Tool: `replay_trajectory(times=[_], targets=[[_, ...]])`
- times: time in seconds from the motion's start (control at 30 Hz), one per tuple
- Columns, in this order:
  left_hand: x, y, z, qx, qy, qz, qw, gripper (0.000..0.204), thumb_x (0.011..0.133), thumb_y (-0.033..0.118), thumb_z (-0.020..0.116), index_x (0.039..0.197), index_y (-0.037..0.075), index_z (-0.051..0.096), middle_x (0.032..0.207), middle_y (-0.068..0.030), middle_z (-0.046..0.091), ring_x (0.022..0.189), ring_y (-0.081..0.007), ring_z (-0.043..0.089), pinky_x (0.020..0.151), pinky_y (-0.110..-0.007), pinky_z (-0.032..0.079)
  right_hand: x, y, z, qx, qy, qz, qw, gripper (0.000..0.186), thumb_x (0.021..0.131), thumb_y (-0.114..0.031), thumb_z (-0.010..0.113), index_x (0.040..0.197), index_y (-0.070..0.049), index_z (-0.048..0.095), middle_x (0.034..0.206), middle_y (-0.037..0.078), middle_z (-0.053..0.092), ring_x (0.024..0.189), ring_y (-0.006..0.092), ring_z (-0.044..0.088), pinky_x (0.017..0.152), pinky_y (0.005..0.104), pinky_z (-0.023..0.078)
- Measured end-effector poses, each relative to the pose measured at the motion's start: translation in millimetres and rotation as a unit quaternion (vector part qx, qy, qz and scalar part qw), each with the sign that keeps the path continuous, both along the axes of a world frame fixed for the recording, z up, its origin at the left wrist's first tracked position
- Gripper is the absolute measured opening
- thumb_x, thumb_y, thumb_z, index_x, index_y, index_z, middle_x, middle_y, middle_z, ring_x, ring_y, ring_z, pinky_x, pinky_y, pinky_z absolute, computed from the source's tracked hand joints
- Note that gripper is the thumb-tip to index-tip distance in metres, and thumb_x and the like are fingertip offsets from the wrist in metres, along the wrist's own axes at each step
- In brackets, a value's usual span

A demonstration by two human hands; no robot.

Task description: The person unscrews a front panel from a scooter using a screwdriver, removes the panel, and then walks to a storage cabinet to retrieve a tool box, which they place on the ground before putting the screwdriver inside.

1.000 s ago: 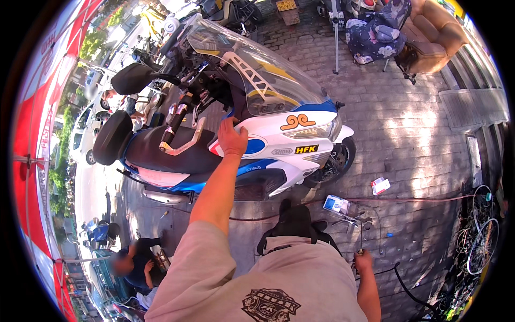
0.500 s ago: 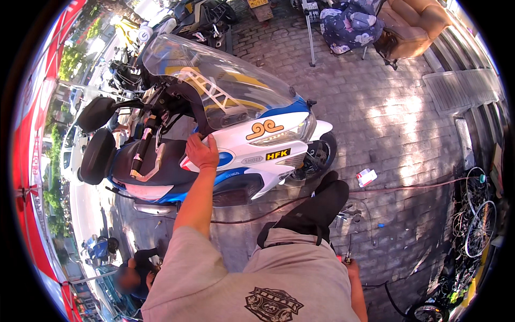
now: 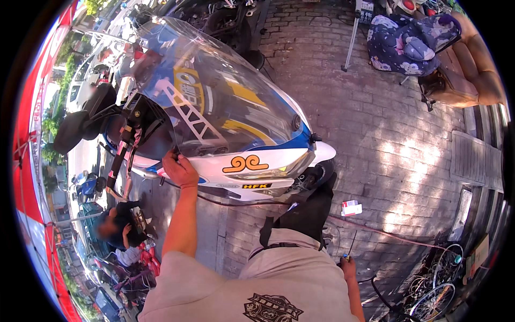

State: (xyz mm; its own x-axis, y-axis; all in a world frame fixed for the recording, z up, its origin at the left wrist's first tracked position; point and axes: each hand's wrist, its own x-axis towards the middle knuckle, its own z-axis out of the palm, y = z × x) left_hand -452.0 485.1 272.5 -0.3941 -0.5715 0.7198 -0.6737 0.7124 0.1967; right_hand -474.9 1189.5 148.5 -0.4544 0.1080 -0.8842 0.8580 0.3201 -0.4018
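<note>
Left hand (image 3: 179, 169): laid on the white scooter (image 3: 268, 161) body below the clear windscreen (image 3: 225, 96), grip not discernible; right hand (image 3: 347, 264): closed round a thin screwdriver (image 3: 351, 244), held low.

We see bright daylight: sun patches dapple the brick paving (image 3: 407, 155), glare streaks the clear windscreen (image 3: 214, 91), fisheye curvature bends the edges into a black rim.

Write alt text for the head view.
A person's left hand rests on a white-and-blue scooter at the base of its clear windshield. Their right hand, lowered by their side, holds a thin screwdriver above brick paving.
</note>
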Motion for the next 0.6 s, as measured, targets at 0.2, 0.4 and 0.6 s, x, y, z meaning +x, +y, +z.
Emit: replay_trajectory(times=[0.2,0.4,0.6], targets=[[-21,16,-6,-0.022,0.003,0.143,0.989,0.044,0.105,0.027,0.045,0.132,-0.006,0.055,0.124,-0.0224,0.062,0.112,-0.0397,0.059,0.102,-0.047,0.045,-193,-1,28,0.016,0.039,0.148,0.988,0.025,0.098,-0.017,0.063,0.116,-0.001,0.057,0.076,0.006,0.061,0.058,0.0150,0.059,0.051,0.0329,0.049],[-44,53,16,0.118,-0.003,0.186,0.976,0.048,0.107,0.024,0.046,0.144,-0.006,0.048,0.145,-0.0251,0.053,0.134,-0.0433,0.051,0.114,-0.050,0.039,-396,-27,67,-0.014,0.042,0.110,0.993,0.040,0.101,-0.021,0.061,0.136,-0.006,0.050,0.077,0.003,0.058,0.056,0.0136,0.055,0.048,0.0311,0.047],[-72,128,-4,0.218,0.103,0.255,0.936,0.052,0.108,0.028,0.046,0.147,-0.006,0.047,0.145,-0.0272,0.053,0.134,-0.0408,0.052,0.114,-0.048,0.040,-568,-64,78,-0.044,0.075,0.146,0.985,0.014,0.102,-0.018,0.057,0.111,-0.009,0.052,0.075,0.003,0.056,0.055,0.0134,0.053,0.048,0.0303,0.045]])
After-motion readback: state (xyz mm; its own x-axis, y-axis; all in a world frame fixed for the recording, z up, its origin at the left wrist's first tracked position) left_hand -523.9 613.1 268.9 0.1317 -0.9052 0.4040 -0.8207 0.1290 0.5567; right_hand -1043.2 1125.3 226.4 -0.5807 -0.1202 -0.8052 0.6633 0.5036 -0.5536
